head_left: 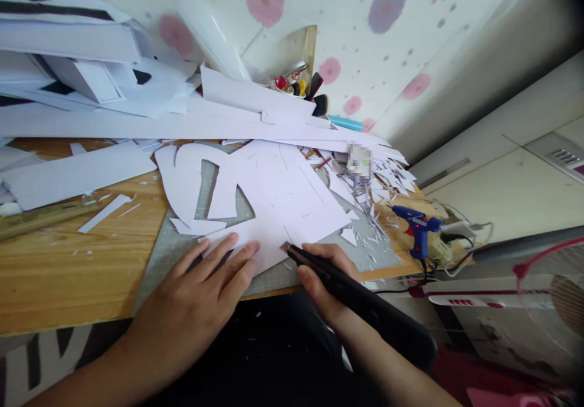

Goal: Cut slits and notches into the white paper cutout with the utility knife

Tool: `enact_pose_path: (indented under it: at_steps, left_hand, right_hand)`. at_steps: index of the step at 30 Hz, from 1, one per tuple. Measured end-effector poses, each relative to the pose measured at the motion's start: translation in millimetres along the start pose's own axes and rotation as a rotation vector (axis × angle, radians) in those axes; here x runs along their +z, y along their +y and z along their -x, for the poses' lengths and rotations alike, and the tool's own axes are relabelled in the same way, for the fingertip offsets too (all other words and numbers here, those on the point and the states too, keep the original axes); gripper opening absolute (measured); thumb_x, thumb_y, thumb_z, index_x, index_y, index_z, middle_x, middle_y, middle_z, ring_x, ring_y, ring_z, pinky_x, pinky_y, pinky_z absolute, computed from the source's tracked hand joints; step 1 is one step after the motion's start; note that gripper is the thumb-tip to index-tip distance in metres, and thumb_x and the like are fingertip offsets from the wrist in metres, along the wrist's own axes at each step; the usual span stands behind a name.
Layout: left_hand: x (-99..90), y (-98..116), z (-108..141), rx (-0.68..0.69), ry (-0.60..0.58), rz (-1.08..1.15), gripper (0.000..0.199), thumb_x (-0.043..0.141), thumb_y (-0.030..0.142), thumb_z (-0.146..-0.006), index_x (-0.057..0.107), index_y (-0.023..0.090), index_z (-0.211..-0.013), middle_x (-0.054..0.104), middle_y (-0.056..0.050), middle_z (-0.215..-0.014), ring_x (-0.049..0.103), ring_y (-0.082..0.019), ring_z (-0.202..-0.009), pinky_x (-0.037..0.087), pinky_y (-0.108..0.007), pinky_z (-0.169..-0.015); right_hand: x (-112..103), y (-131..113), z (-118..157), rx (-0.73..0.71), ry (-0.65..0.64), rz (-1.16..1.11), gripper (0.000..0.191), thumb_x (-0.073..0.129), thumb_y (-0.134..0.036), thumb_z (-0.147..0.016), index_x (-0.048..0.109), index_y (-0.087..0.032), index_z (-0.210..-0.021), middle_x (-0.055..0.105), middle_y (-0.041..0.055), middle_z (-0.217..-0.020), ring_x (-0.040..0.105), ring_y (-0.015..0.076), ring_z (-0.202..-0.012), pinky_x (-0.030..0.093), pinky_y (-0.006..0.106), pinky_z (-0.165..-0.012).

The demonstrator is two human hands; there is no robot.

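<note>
A large white sheet of paper or thin card [269, 194], marked with short pencil lines, lies on a grey cutting mat [164, 267]. My left hand [207, 285] rests on the sheet's near left edge, palm down with its fingers spread. In my right hand [326, 279] is a black utility knife [365, 300], its blade tip at the sheet near the front edge. Curved white cut pieces [177, 182] lie at the sheet's left, with gaps showing the mat between them.
White scraps [387, 176] litter the table's right end, beside a blue glue gun [417, 227] with a lit red light. Long white strips [150, 124] and a stack of white boards [68, 42] fill the back. A pink fan [552, 285] stands at the right.
</note>
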State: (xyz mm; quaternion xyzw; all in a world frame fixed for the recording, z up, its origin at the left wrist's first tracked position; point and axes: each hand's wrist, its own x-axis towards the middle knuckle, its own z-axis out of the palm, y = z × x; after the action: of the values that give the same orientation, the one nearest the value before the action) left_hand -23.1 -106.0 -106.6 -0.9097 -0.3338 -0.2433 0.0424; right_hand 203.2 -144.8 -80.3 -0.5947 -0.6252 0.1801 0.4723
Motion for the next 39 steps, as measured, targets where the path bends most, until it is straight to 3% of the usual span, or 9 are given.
enact_pose_path:
  at_steps: [5, 10, 18, 27, 39]
  left_hand:
    - [0.4, -1, 2, -0.016, 0.011, 0.022, 0.034, 0.039, 0.022, -0.096, 0.06, 0.021, -0.123, 0.049, -0.003, -0.145, 0.045, -0.029, -0.134, 0.027, -0.049, -0.114]
    - [-0.7, -2, 1, -0.014, 0.016, 0.038, 0.033, 0.04, 0.022, -0.097, 0.059, 0.022, -0.123, 0.049, -0.003, -0.146, 0.044, -0.028, -0.134, 0.024, -0.047, -0.116]
    - [-4.0, -3, 0, 0.017, 0.002, 0.039, 0.032, 0.036, 0.023, -0.099, 0.062, 0.019, -0.117, 0.054, -0.006, -0.141, 0.048, -0.03, -0.13, 0.025, -0.048, -0.114]
    - [-2.0, -4, 1, -0.02, -0.025, 0.064, 0.031, 0.041, 0.024, -0.097, 0.06, 0.02, -0.121, 0.047, -0.003, -0.147, 0.044, -0.027, -0.134, 0.021, -0.045, -0.117]
    - [-0.6, -3, 2, -0.04, -0.029, 0.059, 0.035, 0.042, 0.021, -0.096, 0.057, 0.021, -0.127, 0.042, -0.002, -0.15, 0.04, -0.027, -0.137, 0.021, -0.046, -0.118]
  right_hand:
    - [6, 4, -36, -0.115, -0.176, -0.053, 0.023, 0.067, -0.024, -0.079, 0.066, -0.024, -0.102, 0.076, 0.0024, -0.091, 0.072, 0.0174, -0.077, 0.058, 0.029, -0.071]
    - [9, 7, -50, -0.168, -0.268, -0.091, 0.022, 0.066, -0.022, -0.082, 0.066, -0.023, -0.104, 0.076, 0.0039, -0.094, 0.072, 0.0174, -0.082, 0.058, 0.029, -0.074]
    - [9, 6, -54, -0.183, -0.297, -0.042, 0.02, 0.065, -0.02, -0.082, 0.066, -0.022, -0.101, 0.074, 0.0022, -0.086, 0.07, 0.0146, -0.073, 0.056, 0.025, -0.066]
    - [6, 6, -54, -0.224, -0.365, 0.029, 0.021, 0.062, -0.021, -0.084, 0.064, -0.023, -0.105, 0.071, 0.0012, -0.083, 0.066, 0.0137, -0.067, 0.054, 0.025, -0.062]
    - [5, 0, -34, -0.156, -0.28, 0.029, 0.023, 0.064, -0.017, -0.08, 0.063, -0.024, -0.102, 0.072, -0.001, -0.081, 0.067, 0.0127, -0.066, 0.054, 0.024, -0.061]
